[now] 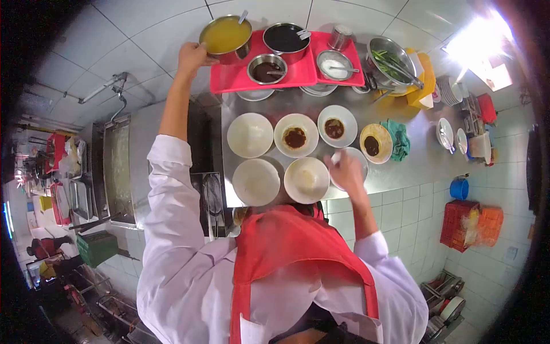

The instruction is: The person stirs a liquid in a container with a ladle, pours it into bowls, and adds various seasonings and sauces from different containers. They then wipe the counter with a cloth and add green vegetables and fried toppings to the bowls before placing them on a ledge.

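Note:
My left hand (196, 57) is at the rim of a metal bowl of yellow liquid (227, 35), which stands at the left end of a red tray (229, 83). My right hand (345, 171) is over a white bowl (360, 166) at the right of the front row; its fingers are blurred, and what they hold, if anything, cannot be made out. Beside it are a bowl with a little pale stuff (307, 180) and another white bowl (256, 182). Behind stand a white bowl (250, 135) and two bowls with dark sauce (295, 136) (337, 126).
A pot of dark liquid (285, 39), a small sauce bowl (267, 70) and a bowl of white powder (334, 65) stand on the trays. Further right are a pot of greens (392, 63), a yellowish bowl (376, 143) and a green cloth (397, 137).

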`<action>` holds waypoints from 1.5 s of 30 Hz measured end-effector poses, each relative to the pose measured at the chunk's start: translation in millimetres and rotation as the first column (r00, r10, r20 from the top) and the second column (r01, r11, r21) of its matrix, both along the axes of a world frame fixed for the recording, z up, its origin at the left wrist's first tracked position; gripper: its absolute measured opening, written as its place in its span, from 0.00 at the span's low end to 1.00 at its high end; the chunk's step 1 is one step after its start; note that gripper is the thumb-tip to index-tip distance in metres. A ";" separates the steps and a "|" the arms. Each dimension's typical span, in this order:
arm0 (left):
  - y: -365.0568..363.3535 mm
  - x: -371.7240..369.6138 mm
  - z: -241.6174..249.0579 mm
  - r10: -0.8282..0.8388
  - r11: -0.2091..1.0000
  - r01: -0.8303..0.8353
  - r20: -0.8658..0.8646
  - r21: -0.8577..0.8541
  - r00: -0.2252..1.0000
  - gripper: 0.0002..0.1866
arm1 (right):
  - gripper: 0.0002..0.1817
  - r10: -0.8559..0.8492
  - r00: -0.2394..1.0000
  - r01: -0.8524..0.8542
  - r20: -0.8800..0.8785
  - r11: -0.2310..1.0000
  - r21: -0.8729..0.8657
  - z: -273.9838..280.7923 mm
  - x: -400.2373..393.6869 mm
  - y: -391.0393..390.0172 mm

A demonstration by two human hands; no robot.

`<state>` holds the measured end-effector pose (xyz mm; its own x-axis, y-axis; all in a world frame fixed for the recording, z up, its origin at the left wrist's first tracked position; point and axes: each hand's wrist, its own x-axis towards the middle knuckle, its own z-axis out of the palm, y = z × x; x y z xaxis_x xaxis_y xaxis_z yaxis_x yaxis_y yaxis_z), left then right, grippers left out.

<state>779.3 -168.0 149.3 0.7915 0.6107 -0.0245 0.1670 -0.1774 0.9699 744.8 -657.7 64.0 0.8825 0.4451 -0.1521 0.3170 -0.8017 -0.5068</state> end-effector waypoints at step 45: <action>-154.7 -213.4 -106.1 0.127 0.986 -0.132 -0.056 -0.098 0.990 0.13 | 0.17 0.522 0.839 -0.516 0.153 0.853 -0.082 61.2 44.2 175.9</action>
